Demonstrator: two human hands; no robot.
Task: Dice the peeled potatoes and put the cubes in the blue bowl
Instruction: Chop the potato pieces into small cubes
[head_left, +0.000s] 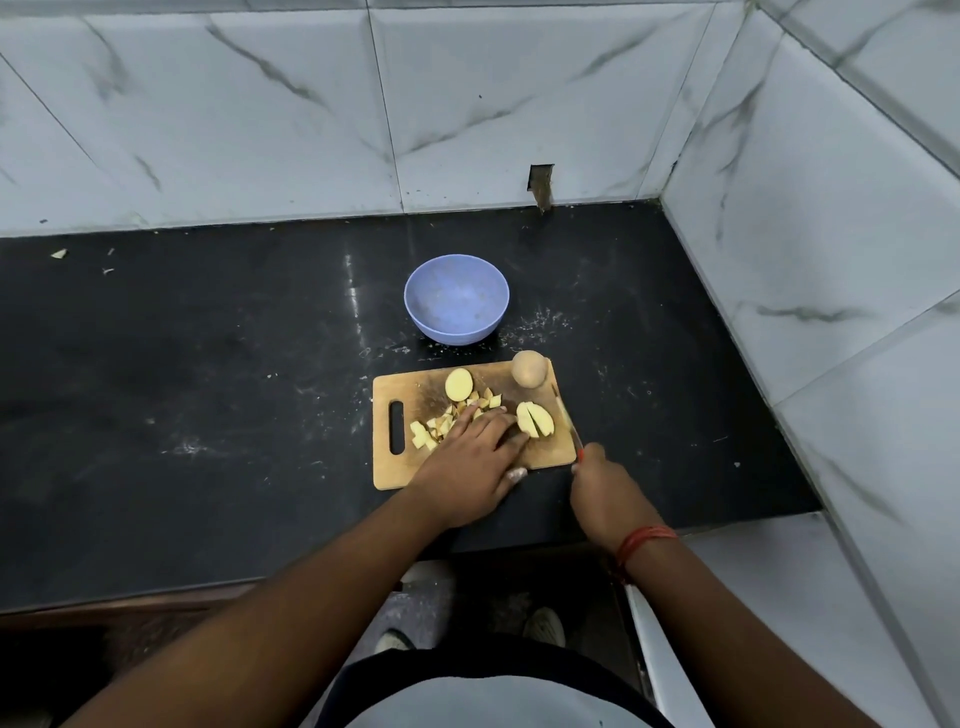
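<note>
Now, step in hand: the sliced potatoes are judged to be midway through dicing on the cutting board (540, 457), with nothing yet moved to the bowl.
Left hand (480, 457): laid flat with fingers straight, resting over the pile of cubes (441, 423) and reaching toward the sliced half (535, 420).
Right hand (605, 480): curled round the red handle of the knife (569, 423), whose blade lies along the right side of the board, just beside the sliced half.
Potatoes: one cut half (458, 384) lies face up near the board's far edge; a whole potato (529, 369) sits at the far right corner.
Bowl: the blue bowl (456, 299) stands on the dark tabletop (208, 364) just beyond the board and looks empty.
Advice on the cut: the slices should be gathered and held together, fingertips tucked back from the blade, and crosswise cuts made evenly.
Advice on order: the finished cubes are best pushed aside first, so room is kept for the blade.
Risk: the whole potato at the corner could roll off if the board is jolted.
</note>
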